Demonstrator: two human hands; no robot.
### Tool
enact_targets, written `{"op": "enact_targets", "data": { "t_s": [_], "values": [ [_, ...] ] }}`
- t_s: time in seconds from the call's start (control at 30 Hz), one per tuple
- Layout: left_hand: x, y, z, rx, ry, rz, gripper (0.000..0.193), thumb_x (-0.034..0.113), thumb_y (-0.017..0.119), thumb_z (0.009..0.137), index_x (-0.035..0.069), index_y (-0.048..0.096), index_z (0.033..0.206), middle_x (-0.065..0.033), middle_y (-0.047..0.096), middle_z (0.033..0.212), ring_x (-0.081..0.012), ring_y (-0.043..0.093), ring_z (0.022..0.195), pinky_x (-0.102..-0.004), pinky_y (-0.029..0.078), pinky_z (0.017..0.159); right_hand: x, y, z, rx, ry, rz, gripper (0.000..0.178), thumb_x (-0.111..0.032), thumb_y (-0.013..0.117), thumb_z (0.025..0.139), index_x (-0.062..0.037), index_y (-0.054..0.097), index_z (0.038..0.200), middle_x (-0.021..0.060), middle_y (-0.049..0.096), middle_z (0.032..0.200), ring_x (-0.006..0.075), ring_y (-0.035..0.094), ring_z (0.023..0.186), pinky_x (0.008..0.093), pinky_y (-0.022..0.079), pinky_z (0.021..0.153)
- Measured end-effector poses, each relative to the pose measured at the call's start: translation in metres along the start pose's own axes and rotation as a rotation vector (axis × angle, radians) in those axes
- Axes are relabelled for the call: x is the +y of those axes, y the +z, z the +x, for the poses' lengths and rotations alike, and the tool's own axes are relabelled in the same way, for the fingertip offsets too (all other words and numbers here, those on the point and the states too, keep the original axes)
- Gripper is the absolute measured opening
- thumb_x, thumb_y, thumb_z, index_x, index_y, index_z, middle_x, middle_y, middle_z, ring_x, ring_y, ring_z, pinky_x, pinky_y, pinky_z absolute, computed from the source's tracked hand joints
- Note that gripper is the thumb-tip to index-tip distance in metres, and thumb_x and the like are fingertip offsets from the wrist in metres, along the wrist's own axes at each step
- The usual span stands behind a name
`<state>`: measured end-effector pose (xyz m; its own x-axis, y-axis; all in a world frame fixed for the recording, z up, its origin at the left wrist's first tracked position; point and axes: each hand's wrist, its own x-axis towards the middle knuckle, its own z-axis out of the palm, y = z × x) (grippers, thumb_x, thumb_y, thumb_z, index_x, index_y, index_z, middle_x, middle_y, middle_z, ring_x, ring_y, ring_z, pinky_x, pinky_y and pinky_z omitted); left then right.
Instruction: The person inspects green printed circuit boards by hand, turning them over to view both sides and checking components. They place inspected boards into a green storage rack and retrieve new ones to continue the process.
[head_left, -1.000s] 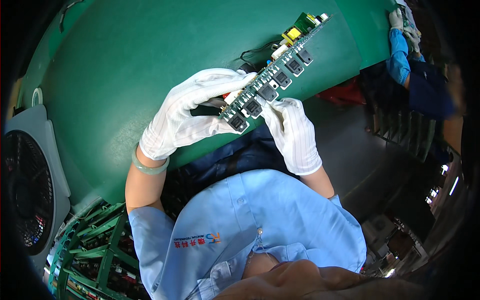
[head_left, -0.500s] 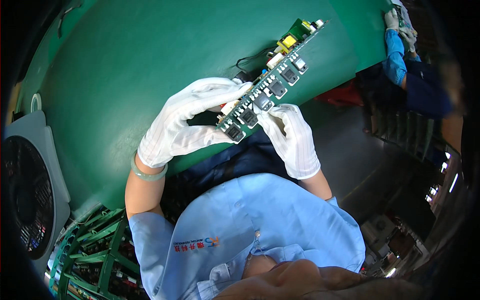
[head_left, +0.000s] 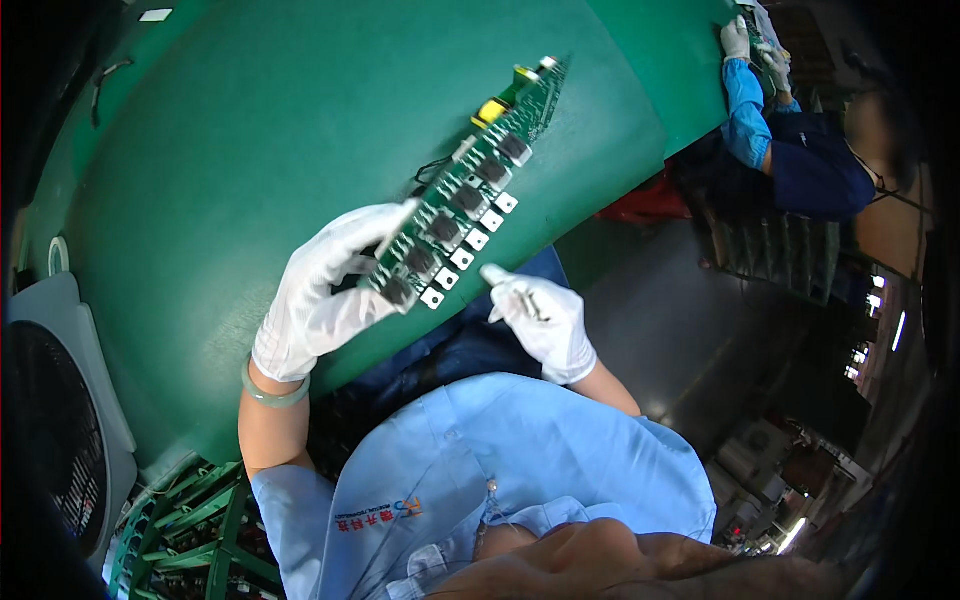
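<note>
As the left hand (head_left: 325, 300) clasps the lower-left end of a green circuit board (head_left: 456, 216), the right hand (head_left: 548, 325) hovers just beside it with fingers loosely curled (from here I can't tell whether anything is tucked inside). The left grip looks snug, thumb below and fingers above, and the board slants up from the centre toward the upper middle of the frame, raised over the counter (head_left: 250, 140). Judging by its fitted parts, I'd call the board largely populated: 6 black parts (head_left: 445, 230) sit in a row, 6 pale tabs (head_left: 461, 259) line up next to them, and a yellow component (head_left: 490, 112) shows near the upper end. What is left I can't make out, with the board tilted and blurred.

For moving, the counter's near edge runs slantwise below the board; the right hand seems past it, near dark blue cloth (head_left: 465, 345). Green surface spreads toward the upper left, where a dark cable (head_left: 98, 92) lies. A fan (head_left: 60, 430) stands far left; a co-worker's gloved hand (head_left: 735, 40) is well apart, upper right.
</note>
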<state>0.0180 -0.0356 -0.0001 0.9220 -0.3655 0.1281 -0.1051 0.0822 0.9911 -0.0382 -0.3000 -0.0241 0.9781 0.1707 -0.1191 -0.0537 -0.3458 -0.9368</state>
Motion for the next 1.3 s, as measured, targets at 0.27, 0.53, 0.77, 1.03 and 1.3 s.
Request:
{"op": "enact_targets", "data": {
  "t_s": [0.27,0.53,0.77,1.03,1.3],
  "values": [
    [-0.002,0.016,-0.005,-0.018,-0.373,-0.528,0.071,0.012,0.075,0.082,0.003,0.034,0.139,-0.0051,0.050,0.125,-0.0148,0.055,0.105,-0.0305,0.050,0.088,-0.029,0.017,-0.005,0.130,0.166,0.744,0.076,-0.008,0.069,0.087,0.0051,0.025,0.146,0.0183,0.056,0.125,0.0072,0.056,0.067,0.0196,0.044,0.046],
    [-0.006,-0.004,-0.016,-0.414,-0.488,-0.300,0.059,0.022,0.075,0.084,0.004,0.051,0.134,-0.0137,0.063,0.121,-0.0204,0.065,0.098,-0.0346,0.056,0.082,-0.043,-0.028,0.027,0.424,0.194,0.500,0.044,-0.004,0.069,0.084,0.0039,0.056,0.126,0.0049,0.065,0.097,-0.0001,0.044,0.056,0.0159,0.030,0.044],
    [0.009,-0.035,0.009,0.410,0.124,0.319,0.086,0.028,0.083,0.072,-0.001,0.039,0.141,-0.0198,0.045,0.142,-0.0319,0.041,0.135,-0.0402,0.039,0.107,-0.072,-0.073,0.068,-0.162,-0.514,-0.163,0.035,-0.017,0.060,0.072,0.0025,0.071,0.099,0.0148,0.072,0.097,0.0289,0.069,0.088,0.0357,0.052,0.083],
    [0.006,-0.039,-0.001,0.280,-0.070,-0.014,0.050,0.013,0.078,0.077,-0.001,0.056,0.119,-0.0100,0.061,0.114,-0.0201,0.057,0.108,-0.0328,0.048,0.092,-0.076,-0.045,0.098,0.004,-0.237,-0.055,0.069,-0.006,0.076,0.077,-0.0024,0.046,0.140,0.0100,0.063,0.113,0.0119,0.061,0.088,0.0220,0.049,0.079],
    [0.009,-0.038,-0.010,0.269,-0.143,0.007,0.036,0.002,0.079,0.073,0.003,0.056,0.100,-0.0100,0.064,0.108,-0.0152,0.061,0.095,-0.0292,0.051,0.083,-0.047,-0.012,0.035,-0.291,-0.658,-0.458,0.020,-0.016,0.057,0.090,-0.0007,0.065,0.102,0.0186,0.069,0.103,0.0328,0.069,0.091,0.0410,0.055,0.082]
  ]
}}
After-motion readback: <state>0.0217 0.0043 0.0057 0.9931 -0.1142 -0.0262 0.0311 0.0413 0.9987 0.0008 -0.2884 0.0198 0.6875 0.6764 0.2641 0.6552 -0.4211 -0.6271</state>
